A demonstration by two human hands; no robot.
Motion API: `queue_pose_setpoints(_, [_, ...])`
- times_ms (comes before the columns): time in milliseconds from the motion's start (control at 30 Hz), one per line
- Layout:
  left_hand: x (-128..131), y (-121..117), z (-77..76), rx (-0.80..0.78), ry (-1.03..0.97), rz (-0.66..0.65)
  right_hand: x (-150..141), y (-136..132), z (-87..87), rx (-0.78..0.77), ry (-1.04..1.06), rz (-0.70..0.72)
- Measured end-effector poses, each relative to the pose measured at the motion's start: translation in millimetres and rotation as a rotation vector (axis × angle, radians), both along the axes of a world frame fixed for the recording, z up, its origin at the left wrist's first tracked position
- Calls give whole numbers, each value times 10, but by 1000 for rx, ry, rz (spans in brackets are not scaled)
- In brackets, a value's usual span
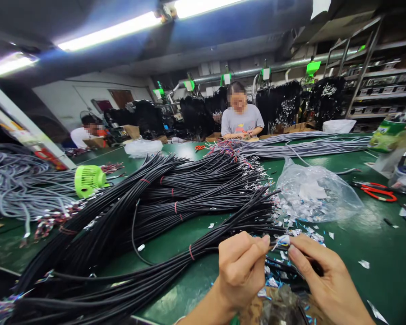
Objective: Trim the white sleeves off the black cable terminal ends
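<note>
The green table [355,234] has long black cables [176,207] on it, tied with red bands [191,252], probably so they don't get mixed up. Their bare ends point the same way, maybe so they are easy to reach. The cable end [283,240] with shiny foil is between the two hands. The right hand [328,275] pinches it with finger and thumb, likely to keep it still. The left hand [242,271] has its fingertips squeezed together just beside it; I cannot tell what they pinch. A clear bag [320,194] with foil bits sits near, perhaps to catch scraps.
</note>
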State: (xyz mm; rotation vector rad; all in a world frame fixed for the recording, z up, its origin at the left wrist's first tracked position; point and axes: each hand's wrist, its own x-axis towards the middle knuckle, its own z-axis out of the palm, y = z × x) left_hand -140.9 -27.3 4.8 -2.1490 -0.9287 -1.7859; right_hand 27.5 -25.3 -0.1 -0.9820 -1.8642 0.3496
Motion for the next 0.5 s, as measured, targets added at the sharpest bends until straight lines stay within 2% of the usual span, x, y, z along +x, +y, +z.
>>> queue_pose_setpoints(167, [-12, 8, -40, 54, 25, 37, 23, 1, -37, -16, 1, -12])
queue_pose_setpoints(367, [-15, -3, -106, 90, 95, 123, 3, 10, -138, -130, 40, -36])
queue_pose_setpoints(500, [14, -31, -106, 66, 107, 192, -47, -10, -180, -128, 98, -135])
